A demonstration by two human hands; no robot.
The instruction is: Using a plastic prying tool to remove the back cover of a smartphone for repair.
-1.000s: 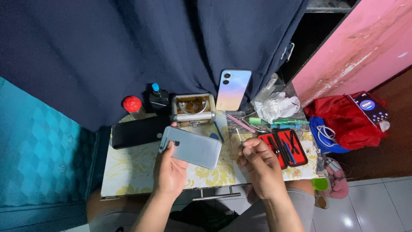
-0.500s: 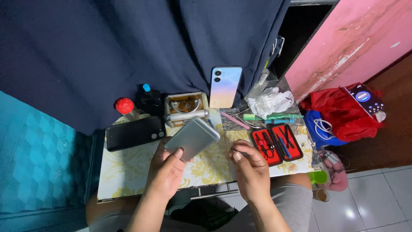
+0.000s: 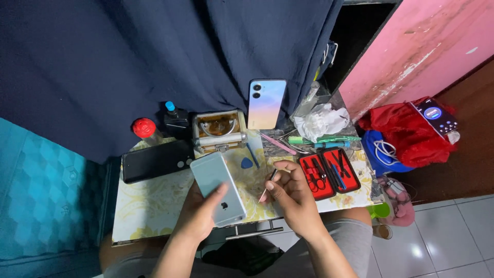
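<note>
Head view looks straight down at a small table (image 3: 149, 206) with a pale yellow patterned top. On it, the left hand (image 3: 198, 216) is wrapped around a silver-grey smartphone (image 3: 217, 188), back side up, thumb laid across its lower part; the phone is tilted and held over the table's middle. Just to its right, the right hand (image 3: 290, 198) pinches a thin metal pick (image 3: 269, 184) between thumb and fingers, its tip pointing up and away from the person, close to the phone's edge but apart from it. A blue triangular pick (image 3: 247, 163) lies near the phone's upper corner. Right of the hands sits an open red tool case (image 3: 328, 172). Behind the held phone are a small metal box (image 3: 218, 130), a black phone (image 3: 157, 160) lying flat, and an upright pastel phone (image 3: 266, 104) leaning against the dark curtain (image 3: 154, 56).
</note>
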